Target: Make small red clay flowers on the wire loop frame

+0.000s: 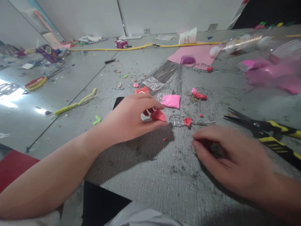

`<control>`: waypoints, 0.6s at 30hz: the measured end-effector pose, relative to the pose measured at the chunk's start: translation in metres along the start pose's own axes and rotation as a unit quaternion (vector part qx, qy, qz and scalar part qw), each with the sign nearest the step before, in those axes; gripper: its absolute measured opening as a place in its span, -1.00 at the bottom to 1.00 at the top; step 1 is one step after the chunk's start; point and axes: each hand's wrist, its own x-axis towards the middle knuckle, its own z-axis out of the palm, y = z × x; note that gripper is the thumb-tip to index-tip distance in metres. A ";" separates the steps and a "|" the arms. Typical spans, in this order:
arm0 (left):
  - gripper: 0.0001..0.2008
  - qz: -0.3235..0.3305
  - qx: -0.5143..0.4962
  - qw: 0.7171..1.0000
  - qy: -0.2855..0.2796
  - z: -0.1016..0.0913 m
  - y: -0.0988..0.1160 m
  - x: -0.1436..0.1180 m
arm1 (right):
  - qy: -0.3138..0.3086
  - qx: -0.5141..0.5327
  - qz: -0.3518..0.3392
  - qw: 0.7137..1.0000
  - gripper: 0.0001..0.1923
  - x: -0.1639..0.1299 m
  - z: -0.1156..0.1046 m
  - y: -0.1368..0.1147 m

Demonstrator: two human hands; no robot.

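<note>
Person at a grey textured tabletop (164,175), both bare hands down on it. Left hand (131,121) is curled, thumb and fingertips pinched onto a small red lump of soft clay (158,115), which sits on the table just left of a small oval wire loop frame (178,120). Loop lies flat between the two hands, with one red clay bit (187,121) stuck at its right end; the rest of the loop looks bare.

Right hand (225,157) rests knuckles-up just below and right of the loop, fingers folded under. Cannot tell if anything is inside it.

Just behind the left hand: flat bright-pink clay slab in clear wrap (171,101). Farther back: second wire ring with a cluster of red and pink clay bits (199,94), looking more filled than the near loop. Fan of thin steel wires (164,73) beyond that, and a pink paper sheet (195,53).

Right edge: black-and-yellow handled pliers (265,131), lying untouched. Left side: yellow-green pipe cleaner (75,104), red-and-yellow handled cutters (35,83).

Judging by this, filling the near loop has barely started: one piece on, most left to do.
</note>
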 end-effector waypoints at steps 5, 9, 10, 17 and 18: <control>-0.70 -0.084 -0.374 0.923 -0.014 0.010 0.021 -0.003 | 0.035 0.006 -0.059 0.998 -0.86 0.001 -0.003 -0.005; -0.58 -0.143 -0.524 0.835 -0.090 0.020 0.033 -0.008 | 0.023 0.019 -0.096 0.995 -0.82 0.002 -0.012 -0.017; -0.57 -0.148 -0.533 0.827 -0.102 0.021 0.035 -0.009 | 0.021 0.022 -0.101 0.994 -0.82 0.002 -0.013 -0.020; -0.60 -0.186 -0.538 0.811 -0.135 0.025 0.039 -0.011 | 0.031 0.039 -0.110 0.993 -0.76 0.000 -0.010 -0.027; -0.60 -0.188 -0.530 0.815 -0.138 0.026 0.038 -0.010 | 0.036 0.037 -0.109 0.993 -0.77 0.001 -0.010 -0.027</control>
